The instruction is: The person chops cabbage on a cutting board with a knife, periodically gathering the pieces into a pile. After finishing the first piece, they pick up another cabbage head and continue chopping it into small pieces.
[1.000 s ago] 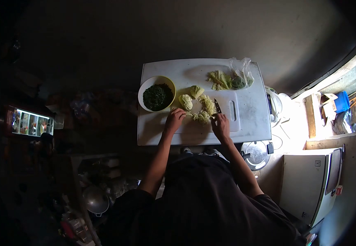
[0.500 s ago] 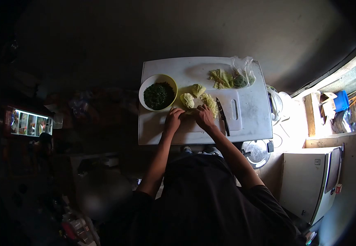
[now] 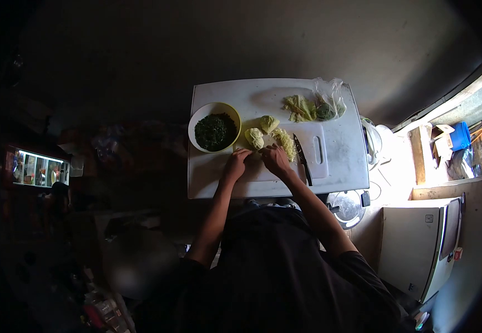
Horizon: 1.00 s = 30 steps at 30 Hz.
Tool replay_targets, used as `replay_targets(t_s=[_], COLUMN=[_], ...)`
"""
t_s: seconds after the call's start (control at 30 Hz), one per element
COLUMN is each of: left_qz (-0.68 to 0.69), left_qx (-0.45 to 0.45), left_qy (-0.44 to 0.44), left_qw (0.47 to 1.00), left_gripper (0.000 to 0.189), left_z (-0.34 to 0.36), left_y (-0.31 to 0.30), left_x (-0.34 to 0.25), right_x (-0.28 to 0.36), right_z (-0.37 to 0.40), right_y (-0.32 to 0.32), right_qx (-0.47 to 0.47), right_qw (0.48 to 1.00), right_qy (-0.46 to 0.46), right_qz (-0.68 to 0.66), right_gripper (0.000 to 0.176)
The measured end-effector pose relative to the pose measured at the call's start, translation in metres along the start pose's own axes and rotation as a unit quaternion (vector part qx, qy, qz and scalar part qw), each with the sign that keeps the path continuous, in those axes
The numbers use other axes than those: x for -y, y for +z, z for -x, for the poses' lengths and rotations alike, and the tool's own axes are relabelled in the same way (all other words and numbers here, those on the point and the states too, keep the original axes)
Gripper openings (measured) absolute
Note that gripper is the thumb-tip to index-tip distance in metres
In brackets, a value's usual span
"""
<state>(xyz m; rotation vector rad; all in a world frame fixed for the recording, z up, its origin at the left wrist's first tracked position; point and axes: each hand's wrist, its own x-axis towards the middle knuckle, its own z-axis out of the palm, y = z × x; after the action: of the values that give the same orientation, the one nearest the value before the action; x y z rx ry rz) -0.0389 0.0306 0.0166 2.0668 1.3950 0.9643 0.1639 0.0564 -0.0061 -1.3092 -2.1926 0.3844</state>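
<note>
Head view: my L hand (image 3: pixel 236 162) and R hand (image 3: pixel 276 158) are close tog. at the near side of the cutting board (image 3: pixel 323 169), fingers curled; can't tell if they're clamped on anything, too small & dark. Cabbage chunks (image 3: pixel 255 137) sit just beyond them, shreds (image 3: pixel 286 145) right of my R hand. Knife (image 3: pixel 303 160) lies loose w/ its handle over the board's near edge; a sleeve or wrist knock could prob. spin it or send it off the table (image 3: pixel 347 172). R elbow swinging wide = shreds swept off the board. Bowl (image 3: pixel 192 136) of chopped greens is near my L hand, so a careless L shove might tip it.
</note>
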Motion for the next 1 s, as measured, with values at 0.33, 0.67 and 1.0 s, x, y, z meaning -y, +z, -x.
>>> replay_targets(t_s=[0.33,0.67,1.0], left_qz=[-0.055,-0.058,-0.078], left_qx=[-0.03,0.009,0.005], left_qy=[0.006,0.037,0.059], left_qw=[0.998,0.998,0.995], left_gripper=[0.03,0.031,0.033], left_z=[0.005,0.003,-0.001], left_y=[0.008,0.001,0.002], left_x=[0.0,0.005,0.006], right_x=[0.014,-0.018,0.014], right_z=[-0.004,0.0,-0.008], right_y=[-0.023,0.016,-0.006], right_qx=[0.063,0.051,0.061], right_qw=[0.997,0.998,0.991], right_qy=[-0.01,0.014,0.108], right_qz=[0.036,0.046,-0.058], right_gripper=[0.042,0.03,0.024])
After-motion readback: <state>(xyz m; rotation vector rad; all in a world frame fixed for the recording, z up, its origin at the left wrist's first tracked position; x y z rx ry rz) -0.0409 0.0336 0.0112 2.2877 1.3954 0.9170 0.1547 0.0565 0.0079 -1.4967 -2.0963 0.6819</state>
